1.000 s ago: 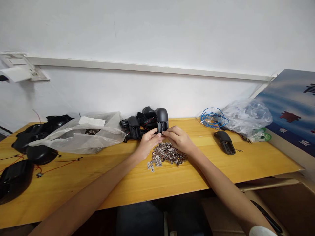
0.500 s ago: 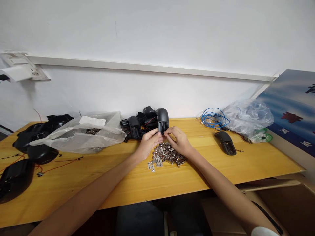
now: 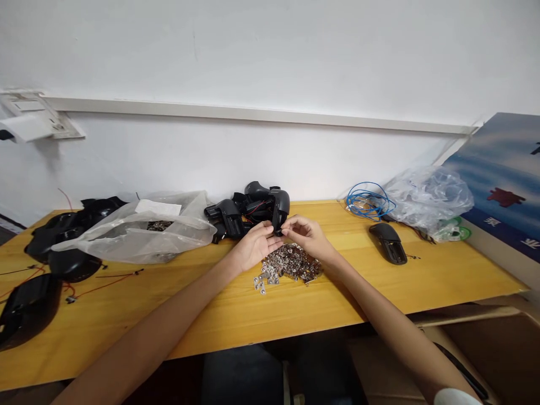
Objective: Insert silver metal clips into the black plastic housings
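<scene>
The pile of metal pieces (image 3: 295, 264) lies on the table (image 3: 219, 315), a few flat pieces spread at its near left edge. Just behind the pile, the left hand (image 3: 258, 246) grasps a black casing (image 3: 282, 201) by its lower end, the thumb on top and the other fingers beneath. The casing stands tilted, its rounded end up. The right hand (image 3: 304, 233), behind the right part of the pile, has its thumb and index finger drawn together at that lower end; whether they grip a small part there is too small to tell.

Behind the pile and to its left, next to the held casing, sits a second casing (image 3: 231, 216). Left of the pile lies an open plastic bag (image 3: 126, 239) with a paper slip (image 3: 158, 207) on it and metal bits inside. Farther left of the pile are several black shells (image 3: 76, 261) and red wires (image 3: 105, 286). Well to the right of the pile lie a black mouse-shaped casing (image 3: 388, 242) and, behind that, a coiled blue cable (image 3: 365, 211) beside a crumpled clear bag (image 3: 430, 197).
</scene>
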### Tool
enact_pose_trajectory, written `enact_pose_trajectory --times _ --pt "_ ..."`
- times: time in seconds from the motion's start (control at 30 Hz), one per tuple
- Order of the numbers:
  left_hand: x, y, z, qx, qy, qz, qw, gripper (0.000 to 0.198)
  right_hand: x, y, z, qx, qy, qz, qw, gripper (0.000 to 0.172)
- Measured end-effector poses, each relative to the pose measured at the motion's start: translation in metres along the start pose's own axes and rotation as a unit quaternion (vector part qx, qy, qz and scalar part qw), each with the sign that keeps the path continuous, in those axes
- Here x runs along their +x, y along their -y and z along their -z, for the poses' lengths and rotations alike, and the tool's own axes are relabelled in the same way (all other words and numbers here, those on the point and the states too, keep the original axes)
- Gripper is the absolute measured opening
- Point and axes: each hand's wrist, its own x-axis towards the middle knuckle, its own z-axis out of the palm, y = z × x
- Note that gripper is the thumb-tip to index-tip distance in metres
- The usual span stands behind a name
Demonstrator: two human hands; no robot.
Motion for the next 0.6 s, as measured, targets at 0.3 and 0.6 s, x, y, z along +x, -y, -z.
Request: enact_pose_trajectory --times 0.3,0.6 --pt "0.000 -0.011 -0.004 0.015 0.057 0.063 0.996 0.022 -0.002 0.017 -0.006 -0.110 0.070 0.045 0.990 0.006" --pt "-0.002 -0.001 -0.024 0.034 -0.060 -0.023 0.997 0.052 -0.005 0.021 -0.018 -0.117 0.045 0.107 0.986 0.007"
